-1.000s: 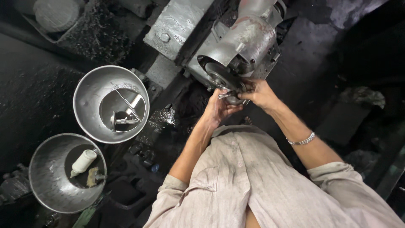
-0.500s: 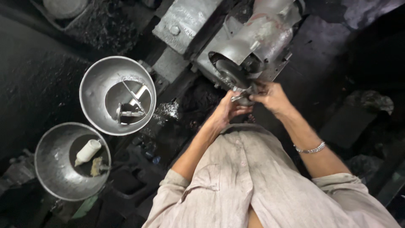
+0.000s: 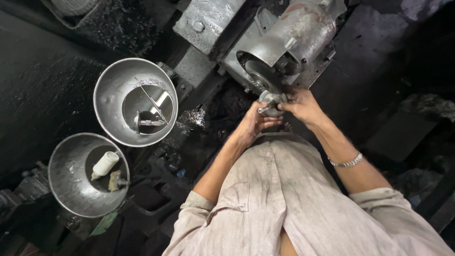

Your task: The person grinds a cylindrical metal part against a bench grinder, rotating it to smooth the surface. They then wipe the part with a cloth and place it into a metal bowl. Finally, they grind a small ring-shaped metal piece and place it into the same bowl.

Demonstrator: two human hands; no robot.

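Overhead view of a dark, grimy workshop. The floor point(image 3: 42, 90) is black and strewn with fine metal shavings, densest beside the grey machine point(image 3: 284, 42), whose bolted housing and round wheel point(image 3: 258, 76) fill the top centre. Two steel bowls stand at left: the upper bowl point(image 3: 106, 102) holds small bright metal pieces, the lower bowl point(image 3: 64, 182) a white bottle point(image 3: 105, 164) and a yellowish lump point(image 3: 113, 180).

Both hands meet at a small metal part point(image 3: 271, 102), held just below the wheel and touching or nearly touching it. The left hand point(image 3: 251, 125) grips the part from below, fingers curled around it; the right hand point(image 3: 301, 105), bracelet point(image 3: 348, 162) on its wrist, closes on it from the right side.

Compared with half a second ago, the grip and the part's place at the wheel are unchanged; the view has shifted slightly, so the bowls and machine sit a little differently in frame.
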